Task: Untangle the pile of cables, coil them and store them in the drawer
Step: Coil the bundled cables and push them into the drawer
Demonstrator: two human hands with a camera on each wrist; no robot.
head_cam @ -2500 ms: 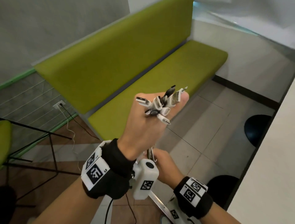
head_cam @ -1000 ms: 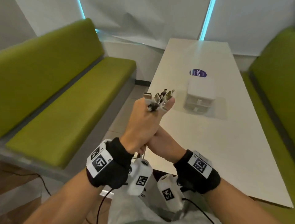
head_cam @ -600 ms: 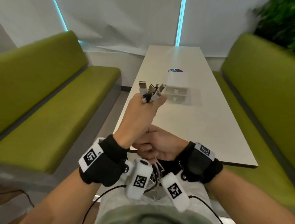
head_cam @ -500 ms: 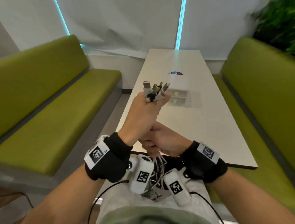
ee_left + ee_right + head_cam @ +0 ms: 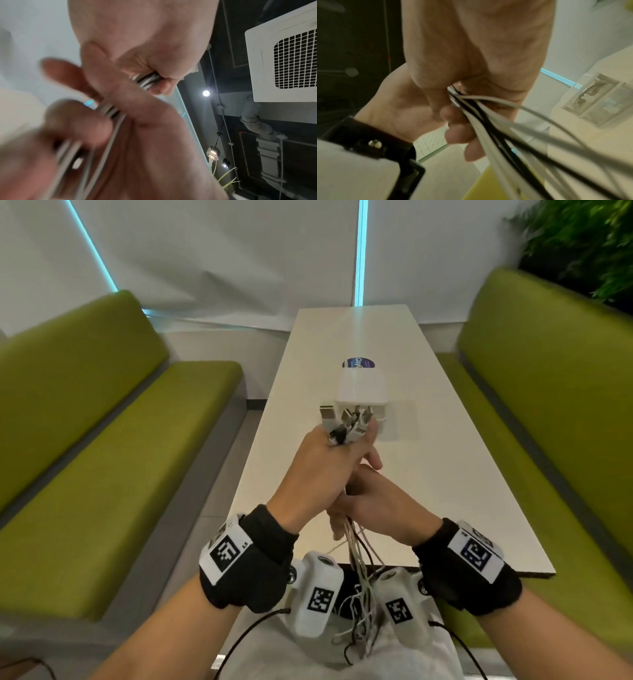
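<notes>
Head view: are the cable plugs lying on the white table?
No, the left hand holds the cable plugs up in the air above the white table.

The cables (image 5: 358, 559) in my hands look like smooth plastic, white and black; their plugs (image 5: 346, 422) have shiny metal tips; the table (image 5: 428, 474) looks smooth and a bit glossy; the little drawer box (image 5: 362, 388) looks like white plastic, see-through at the front; the green benches (image 5: 120, 457) look soft, matt cloth.
</notes>
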